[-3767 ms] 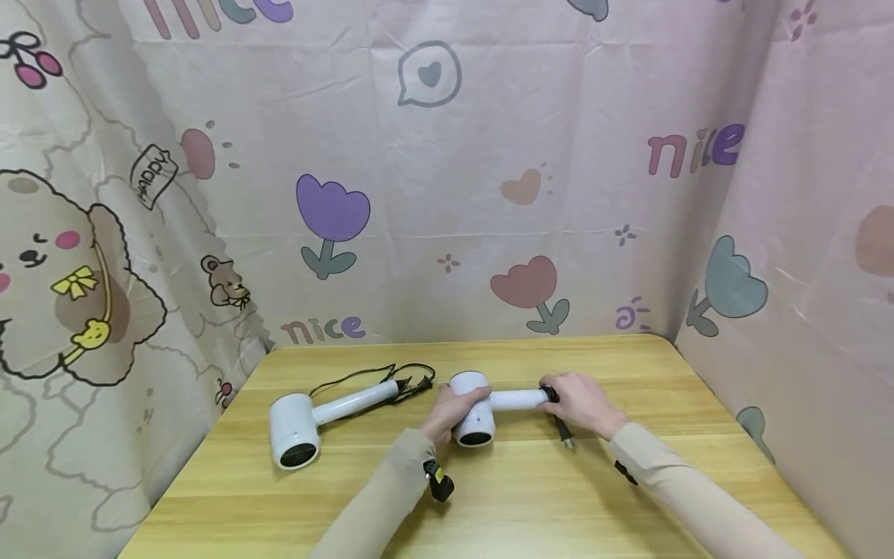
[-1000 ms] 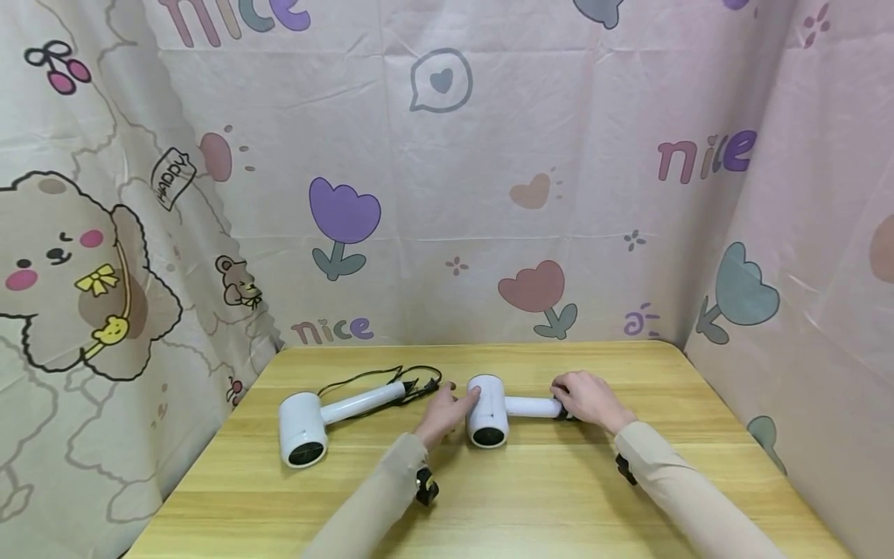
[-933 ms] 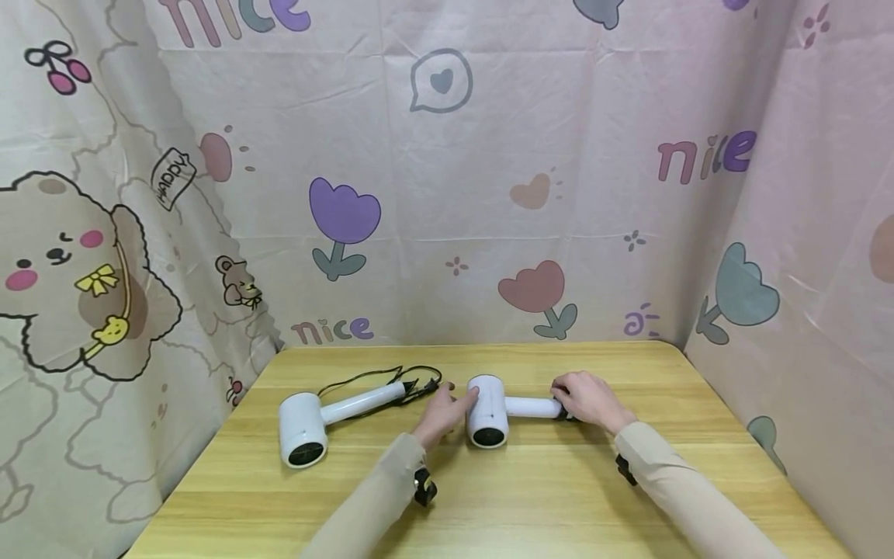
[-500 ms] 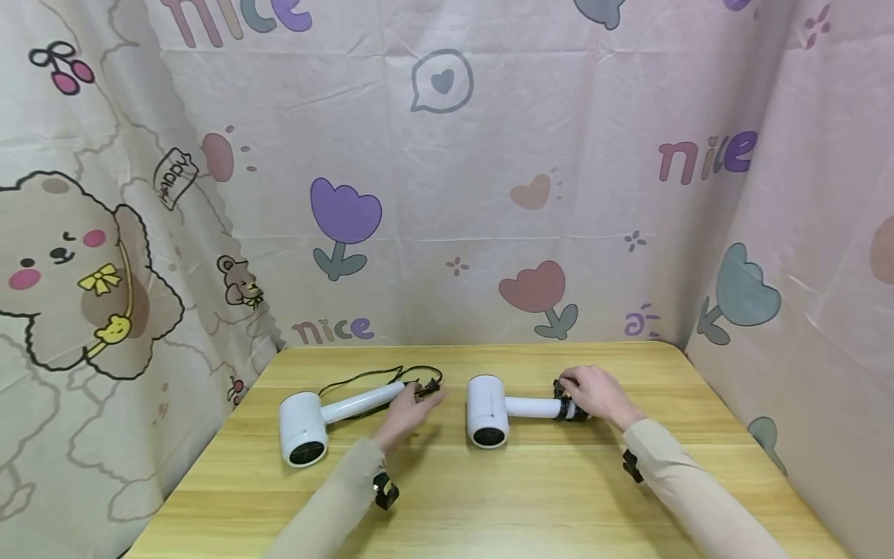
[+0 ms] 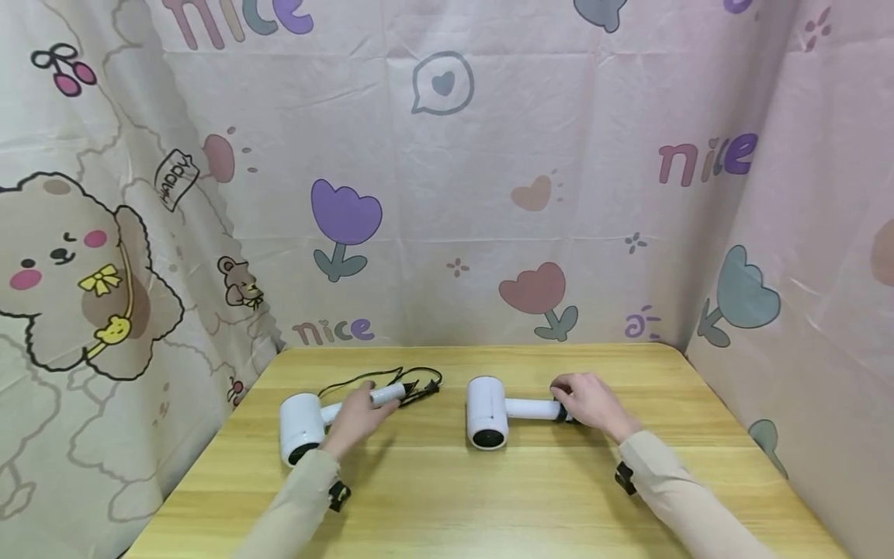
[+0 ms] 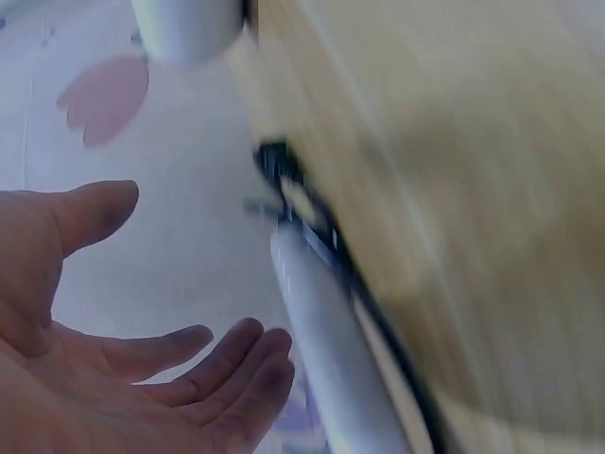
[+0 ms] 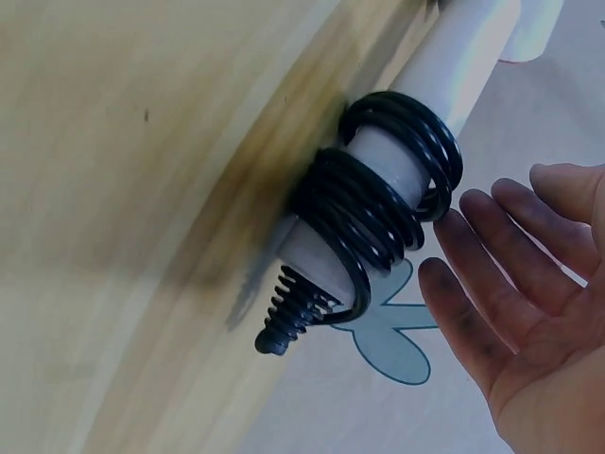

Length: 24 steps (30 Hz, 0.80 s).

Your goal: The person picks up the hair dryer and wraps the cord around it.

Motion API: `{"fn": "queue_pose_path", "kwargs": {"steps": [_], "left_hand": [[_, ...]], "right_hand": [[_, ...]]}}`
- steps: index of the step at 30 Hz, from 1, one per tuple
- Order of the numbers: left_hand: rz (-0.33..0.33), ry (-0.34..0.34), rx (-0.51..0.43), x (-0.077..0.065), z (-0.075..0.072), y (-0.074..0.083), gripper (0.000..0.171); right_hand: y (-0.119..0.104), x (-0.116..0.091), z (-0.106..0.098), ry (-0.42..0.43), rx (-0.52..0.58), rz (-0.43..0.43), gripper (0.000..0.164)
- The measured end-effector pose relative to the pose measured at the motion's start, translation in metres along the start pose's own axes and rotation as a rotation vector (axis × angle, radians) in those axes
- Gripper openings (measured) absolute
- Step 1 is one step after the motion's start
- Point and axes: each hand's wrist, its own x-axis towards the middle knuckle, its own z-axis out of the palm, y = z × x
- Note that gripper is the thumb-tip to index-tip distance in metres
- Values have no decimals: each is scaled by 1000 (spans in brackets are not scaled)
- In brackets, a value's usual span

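Two white hair dryers lie on the table. Above the handle of the left hair dryer [image 5: 298, 419] hovers my left hand [image 5: 355, 423], its fingers spread and holding nothing. That dryer's black cord [image 5: 359, 378] trails loosely behind it, with the plug [image 5: 431, 386] beyond the handle's end. The right hair dryer [image 5: 486, 407] has its handle pointing right. In the right wrist view, its black cord [image 7: 369, 194] is wound in several turns round the handle's end. My right hand [image 5: 594, 405] is at these coils, its fingers extended and fingertips right beside them.
The wooden table [image 5: 447, 505] reaches back to a patterned curtain [image 5: 433, 194], which also hangs along both sides. Each sleeve has a small black camera strapped at the wrist, such as the left wrist camera [image 5: 338, 495].
My left hand has left the right dryer's head and moved left over the other dryer. The right dryer's plug, hanging out earlier, no longer shows. My right hand stays near the coils.
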Motion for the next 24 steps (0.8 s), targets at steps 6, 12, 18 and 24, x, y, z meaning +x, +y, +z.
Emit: {"fn": "queue_pose_path", "kwargs": {"steps": [6,12,18,24], "left_hand": [[62,123,192,-11,-24,-26,73],[141,245,341,-24,-37,-49,64],[45,216,351,-27,-49,-71,67],[-121,89,244,-17,-61,-90,92]], "right_hand": [[-3,-4,4,15,20,7,19],[-2,-8,4,72,32,-1,23],[-6,-10,4,55,32,2,23],[-9,-10,8,61,27,7,22]]}}
